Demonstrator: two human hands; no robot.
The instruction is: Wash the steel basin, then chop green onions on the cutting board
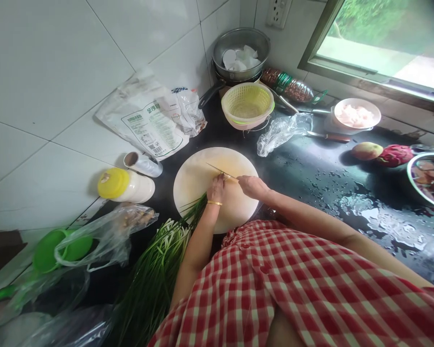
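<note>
A round cutting board [191,168] lies on the dark counter in front of me. My right hand [253,187] is closed round the handle of a knife [219,170], whose thin blade points left across the board. Just below the blade, my left hand [217,188] presses down with curled fingers on some chives [196,210]. Their pale ends come out by its fingertips, close to the blade, and the green leaves trail off the board's left edge. A larger bunch of chives [159,255] with white ends rests on the counter beside my left forearm.
A yellow-lidded jar [137,187], a plastic roll [144,165] and a printed bag [155,130] stand left. Behind the board are a yellow-green basket [248,103] and a steel colander [241,48]. Rightwards are another knife [329,137], a dragon fruit [395,155] and water puddles.
</note>
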